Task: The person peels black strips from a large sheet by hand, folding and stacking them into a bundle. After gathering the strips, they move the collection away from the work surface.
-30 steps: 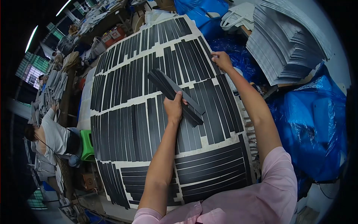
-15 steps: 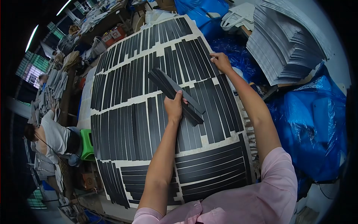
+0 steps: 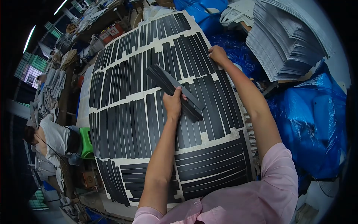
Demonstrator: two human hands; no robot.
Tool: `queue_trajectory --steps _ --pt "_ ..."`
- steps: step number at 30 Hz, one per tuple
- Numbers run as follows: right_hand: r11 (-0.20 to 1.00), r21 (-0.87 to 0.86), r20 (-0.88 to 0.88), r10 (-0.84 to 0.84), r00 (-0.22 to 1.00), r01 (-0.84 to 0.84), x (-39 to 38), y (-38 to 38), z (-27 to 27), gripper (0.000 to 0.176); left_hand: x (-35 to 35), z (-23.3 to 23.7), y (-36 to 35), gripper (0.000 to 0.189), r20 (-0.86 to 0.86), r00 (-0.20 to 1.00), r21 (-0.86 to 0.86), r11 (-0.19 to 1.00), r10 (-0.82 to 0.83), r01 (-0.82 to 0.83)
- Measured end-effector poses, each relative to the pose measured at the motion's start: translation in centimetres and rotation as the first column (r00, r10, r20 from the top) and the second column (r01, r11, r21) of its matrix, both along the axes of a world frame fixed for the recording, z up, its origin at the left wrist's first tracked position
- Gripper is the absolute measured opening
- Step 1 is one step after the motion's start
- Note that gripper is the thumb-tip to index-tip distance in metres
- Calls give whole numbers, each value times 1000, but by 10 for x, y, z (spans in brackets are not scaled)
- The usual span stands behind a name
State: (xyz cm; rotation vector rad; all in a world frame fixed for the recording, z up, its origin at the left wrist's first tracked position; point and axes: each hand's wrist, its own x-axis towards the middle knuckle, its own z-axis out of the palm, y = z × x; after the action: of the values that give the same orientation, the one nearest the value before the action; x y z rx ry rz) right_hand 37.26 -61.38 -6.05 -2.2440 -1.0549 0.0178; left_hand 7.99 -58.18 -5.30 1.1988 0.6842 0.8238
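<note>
My left hand [image 3: 172, 104] is wrapped round a bundle of long black strips [image 3: 161, 79], held at a slant above the board. The strips in it fan apart slightly at both ends. My right hand [image 3: 218, 56] is at the board's far right edge, fingers curled in beside the outermost black strip of that row. Whatever its fingertips pinch, if anything, is hidden. Beneath both hands, rows of flat black strips [image 3: 123, 127] cover the pale board [image 3: 140, 98], most lying lengthwise away from me and the nearest ones crosswise.
Blue plastic-wrapped bundles [image 3: 311, 123] stand at the right, below a tall stack of grey sheets [image 3: 287, 41]. On the left, a co-worker [image 3: 56, 138] sits on a green stool [image 3: 87, 143] at a cluttered bench. A red box [image 3: 115, 30] lies beyond the board.
My right hand has shifted slightly up along the board's right edge, and its fingers are curled in more. My left hand keeps the strip bundle almost in place. The view has tilted slightly.
</note>
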Motion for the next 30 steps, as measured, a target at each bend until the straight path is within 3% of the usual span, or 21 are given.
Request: queue_trajectory --steps 3,6,8,11,15,30 --pt "989 -145 80 -7 997 19 0 5 0 24 0 0 1 10 -2 1000 -15 1000 -6 6" --pt "997 -75 107 -23 994 31 -2 4 -1 17 0 0 1 10 -6 1000 -20 1000 -9 9" --pt "992 126 119 2 993 -17 -3 -2 -4 17 0 -1 0 9 -11 1000 -20 1000 0 0" --pt "979 205 122 -24 992 -1 -5 -1 -16 18 0 0 2 9 -24 1000 -16 1000 11 -11" --pt "994 98 87 33 996 -42 0 -4 -11 25 0 -3 2 9 -11 1000 -15 1000 -11 11" --pt "996 67 85 59 995 -65 -1 -3 -9 26 0 -3 3 11 -26 1000 -5 1000 -11 11"
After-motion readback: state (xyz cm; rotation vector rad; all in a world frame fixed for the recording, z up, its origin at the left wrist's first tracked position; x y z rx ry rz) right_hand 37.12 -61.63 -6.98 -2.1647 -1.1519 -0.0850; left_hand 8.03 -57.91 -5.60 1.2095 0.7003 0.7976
